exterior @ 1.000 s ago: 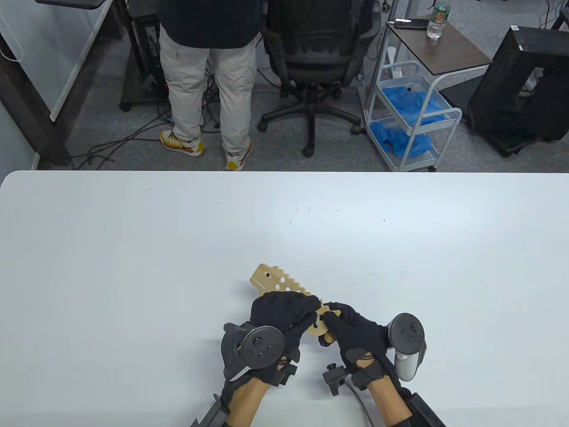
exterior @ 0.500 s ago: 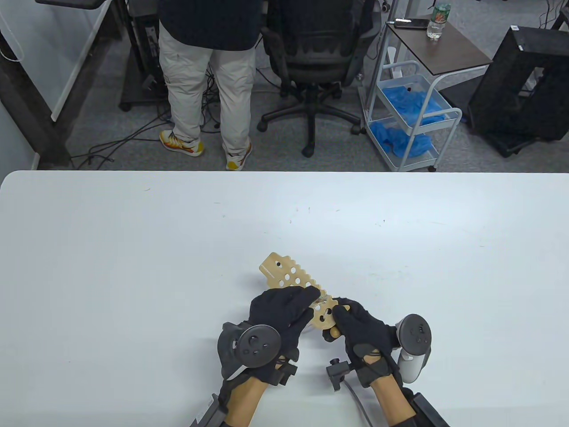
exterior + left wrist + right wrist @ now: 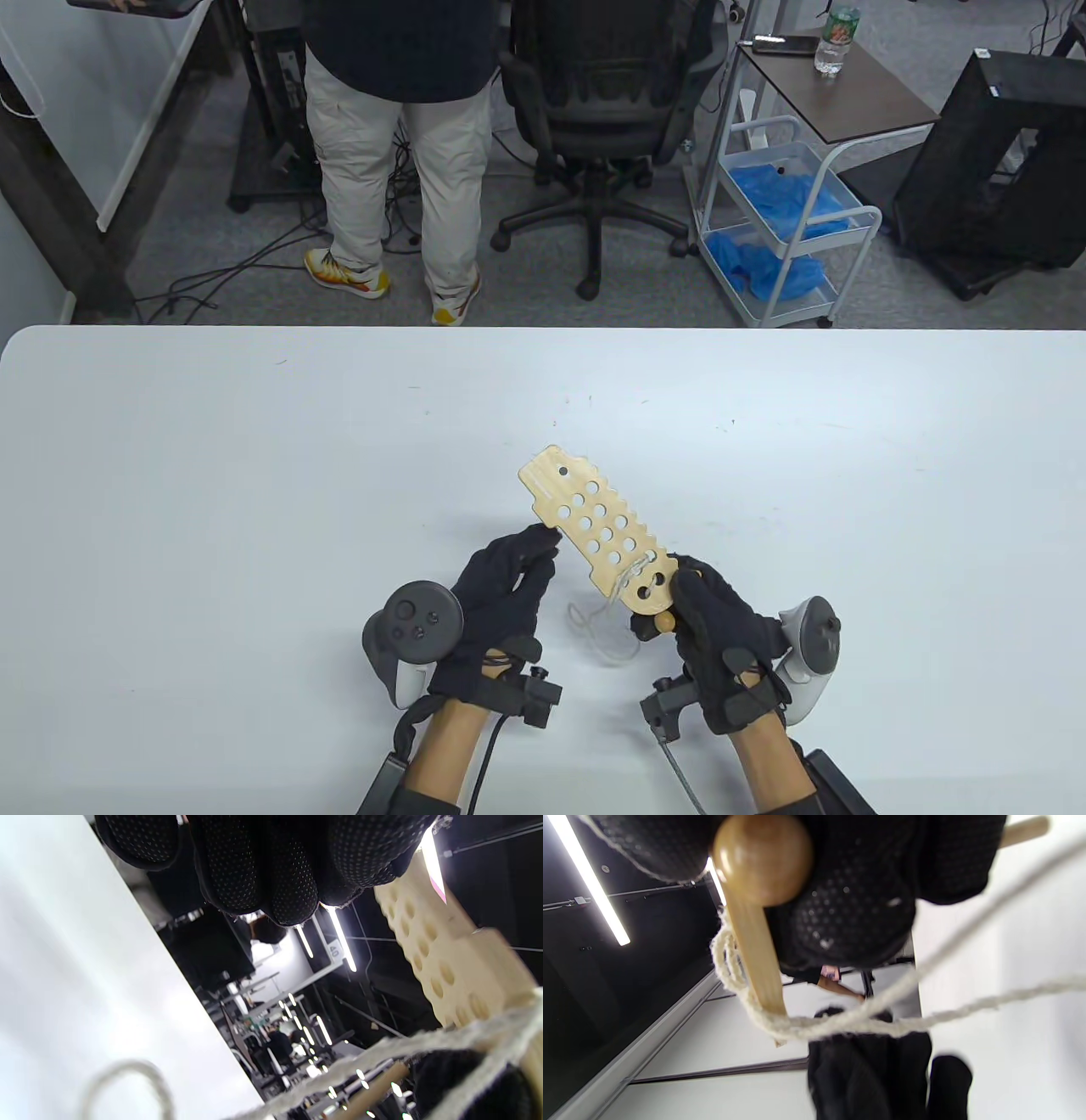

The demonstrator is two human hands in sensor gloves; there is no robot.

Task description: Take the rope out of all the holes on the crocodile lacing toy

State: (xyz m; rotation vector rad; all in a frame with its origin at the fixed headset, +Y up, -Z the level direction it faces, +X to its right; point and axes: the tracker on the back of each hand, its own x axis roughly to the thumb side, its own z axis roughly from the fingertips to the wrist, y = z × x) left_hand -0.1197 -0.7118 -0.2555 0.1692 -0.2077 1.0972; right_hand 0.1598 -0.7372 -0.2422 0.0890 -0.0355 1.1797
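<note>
Near the front edge of the white table (image 3: 254,475), a little right of its middle, the crocodile lacing toy (image 3: 598,526) is held up at a slant, its holed face turned upward and its head pointing toward the far edge. The right hand (image 3: 721,637) is clenched around the toy's near end and what appears to be a round-headed wooden peg (image 3: 761,857). The left hand (image 3: 501,594) lies just beside the toy; its fingers (image 3: 292,878) are bunched, but whether anything is pinched between them cannot be told. The rope (image 3: 632,573) is seen threaded only through the holes nearest the right hand, with slack trailing in a loop onto the table between the hands.

The step in hand is judged to be drawing the rope out of the last holes. The toy should be kept steady while the slack is taken close to the board and pulled straight along the hole's axis, so that the fuzzy strand is not snagged on an edge.
</note>
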